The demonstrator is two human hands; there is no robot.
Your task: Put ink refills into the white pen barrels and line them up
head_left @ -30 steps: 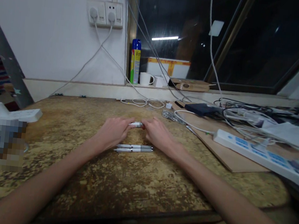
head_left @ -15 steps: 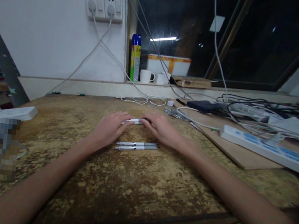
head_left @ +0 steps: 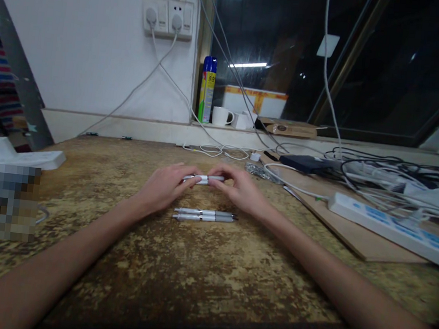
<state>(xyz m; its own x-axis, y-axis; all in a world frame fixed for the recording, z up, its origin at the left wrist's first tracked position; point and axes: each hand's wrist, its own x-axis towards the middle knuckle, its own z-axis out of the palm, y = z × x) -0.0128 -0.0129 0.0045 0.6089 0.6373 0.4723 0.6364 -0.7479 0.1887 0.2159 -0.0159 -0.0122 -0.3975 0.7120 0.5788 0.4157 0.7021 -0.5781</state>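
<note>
My left hand (head_left: pixel 165 184) pinches the left part of a white and grey pen (head_left: pixel 203 179) between thumb and fingers. On its right part, my right hand (head_left: pixel 239 188) is closed with thumb and fingertips. The pen lies crosswise between the hands, just above or on the worn wooden table (head_left: pixel 192 271); I cannot tell whether it touches. Nearer to me, two similar pens lie side by side, a farther pen (head_left: pixel 207 213) and a nearer pen (head_left: pixel 208 218), both with dark tips to the right. Fingers hide parts of the held pen.
A white power strip (head_left: pixel 386 224) rests on a brown board (head_left: pixel 347 235) at right, with tangled cables behind. Another power strip (head_left: pixel 43 159) stands at left. On the sill are a spray can (head_left: pixel 207 90), a white mug (head_left: pixel 220 116) and a cardboard box (head_left: pixel 289 128).
The view has shifted slightly, so everything sits a little farther right. My right fingers have spread around the pen, and more of its right part shows between them.
</note>
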